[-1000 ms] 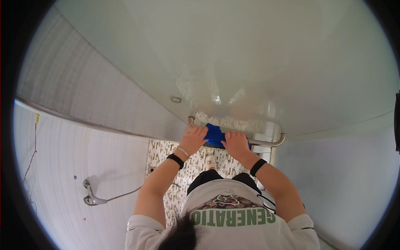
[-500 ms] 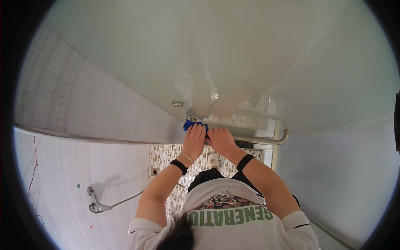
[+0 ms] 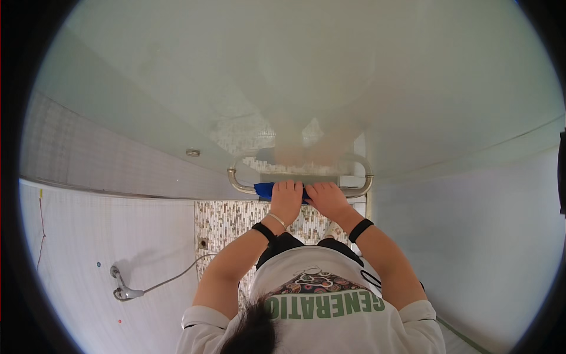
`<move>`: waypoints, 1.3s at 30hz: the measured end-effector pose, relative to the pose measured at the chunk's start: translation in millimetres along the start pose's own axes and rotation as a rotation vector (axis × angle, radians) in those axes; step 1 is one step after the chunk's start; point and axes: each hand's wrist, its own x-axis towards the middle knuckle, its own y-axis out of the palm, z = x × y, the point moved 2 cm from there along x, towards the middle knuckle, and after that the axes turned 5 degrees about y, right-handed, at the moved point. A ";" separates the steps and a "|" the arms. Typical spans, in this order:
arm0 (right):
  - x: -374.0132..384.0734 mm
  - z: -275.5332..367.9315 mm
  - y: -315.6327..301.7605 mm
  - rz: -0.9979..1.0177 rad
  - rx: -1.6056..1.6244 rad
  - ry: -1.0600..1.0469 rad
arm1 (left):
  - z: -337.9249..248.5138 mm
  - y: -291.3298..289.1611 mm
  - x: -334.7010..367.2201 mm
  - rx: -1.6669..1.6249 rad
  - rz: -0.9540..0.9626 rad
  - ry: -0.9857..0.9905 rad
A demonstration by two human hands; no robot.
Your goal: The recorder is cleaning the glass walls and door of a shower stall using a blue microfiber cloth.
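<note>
A blue cloth (image 3: 265,190) is wrapped around the metal towel bar (image 3: 356,192), which is fixed to a glossy glass panel and curves in at both ends. My left hand (image 3: 287,199) closes over the cloth and the bar, fingers bent across the top. Close beside it, my right hand (image 3: 328,200) also grips the bar, with some of the cloth showing by its fingertips. The undersides of both hands and much of the cloth are hidden.
The pale glass panel (image 3: 318,76) rises in front and reflects my arms. A hand shower (image 3: 125,291) with a hose hangs on the left wall. Below lies a mosaic-tiled floor (image 3: 227,227). A metal knob (image 3: 193,153) sits on the glass at left.
Both hands and the cloth have moved right along the bar, away from its left end, which now shows. The view has shifted to the right too.
</note>
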 end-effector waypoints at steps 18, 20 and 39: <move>-72.1 -75.5 -61.1 -0.163 0.104 0.332 | -14.0 -6.5 12.9 -0.321 0.027 -0.251; -64.0 -71.9 -63.2 -0.119 0.072 0.387 | -8.3 -9.1 14.0 -0.445 -0.061 -0.214; 3.2 14.4 -160.9 -0.927 0.316 -0.065 | 2.7 -120.3 26.1 -0.750 -1.075 -0.121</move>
